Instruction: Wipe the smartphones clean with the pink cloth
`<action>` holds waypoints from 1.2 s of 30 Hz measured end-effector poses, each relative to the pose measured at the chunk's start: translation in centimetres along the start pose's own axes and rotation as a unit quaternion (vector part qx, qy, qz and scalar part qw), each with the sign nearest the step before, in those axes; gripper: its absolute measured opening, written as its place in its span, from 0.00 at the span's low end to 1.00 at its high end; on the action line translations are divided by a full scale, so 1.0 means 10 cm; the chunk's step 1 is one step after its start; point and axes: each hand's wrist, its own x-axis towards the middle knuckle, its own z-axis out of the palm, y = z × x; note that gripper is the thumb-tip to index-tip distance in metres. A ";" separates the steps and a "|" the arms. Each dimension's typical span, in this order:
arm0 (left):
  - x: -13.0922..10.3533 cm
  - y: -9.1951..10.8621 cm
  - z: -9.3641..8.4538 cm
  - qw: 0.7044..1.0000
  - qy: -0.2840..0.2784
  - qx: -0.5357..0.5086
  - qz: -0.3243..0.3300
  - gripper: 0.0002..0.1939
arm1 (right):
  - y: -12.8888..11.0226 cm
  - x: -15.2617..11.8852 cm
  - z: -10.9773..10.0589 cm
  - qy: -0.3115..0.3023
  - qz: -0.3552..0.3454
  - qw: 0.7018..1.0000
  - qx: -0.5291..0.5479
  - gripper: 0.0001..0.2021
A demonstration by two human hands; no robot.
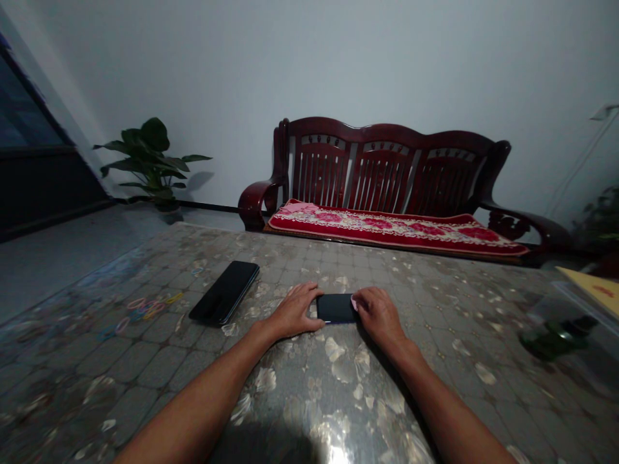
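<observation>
A small dark phone-like device (336,309) lies flat on the patterned tablecloth, its long side running left to right. At its left end is my left hand (298,310), with thumb and fingers spread around the edge. My right hand (380,314) is at the other end, its fingers pinched on a small pink piece (354,302) that touches the device's right edge. What the pink piece is cannot be made out. Farther left, a larger black phone (226,293) lies at a slant, touched by neither hand.
Colored rubber bands (145,308) are scattered at the left of the table (309,393). At the right edge are a clear plastic box (580,322) and a green bottle (556,338). Behind the table stand a wooden bench (382,171) and a potted plant (155,161).
</observation>
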 end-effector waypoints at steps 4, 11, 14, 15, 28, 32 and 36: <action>0.00 0.00 -0.01 1.000 -0.002 -0.003 -0.001 0.35 | -0.05 0.00 0.03 -0.010 -0.035 0.999 0.034 0.12; 0.00 0.01 -0.02 1.000 -0.008 0.005 -0.003 0.34 | 0.04 0.01 0.04 -0.016 -0.032 0.999 0.022 0.11; 0.00 0.01 -0.02 1.000 -0.004 0.001 0.003 0.34 | 0.10 0.02 0.03 -0.004 -0.011 1.000 0.006 0.11; 0.00 0.01 -0.02 1.000 -0.003 -0.001 0.003 0.34 | 0.10 0.02 0.02 -0.002 -0.010 1.000 0.008 0.11; 0.00 -0.03 0.01 1.000 0.004 -0.004 0.004 0.34 | 0.04 0.03 -0.01 -0.021 -0.032 0.999 0.027 0.13; 0.00 -0.03 0.02 1.000 0.009 -0.008 0.006 0.34 | 0.09 0.05 -0.02 -0.013 -0.006 1.000 0.010 0.13; 0.00 -0.01 0.00 1.000 -0.002 -0.005 0.001 0.34 | -0.04 0.02 0.00 -0.042 -0.048 0.997 0.031 0.14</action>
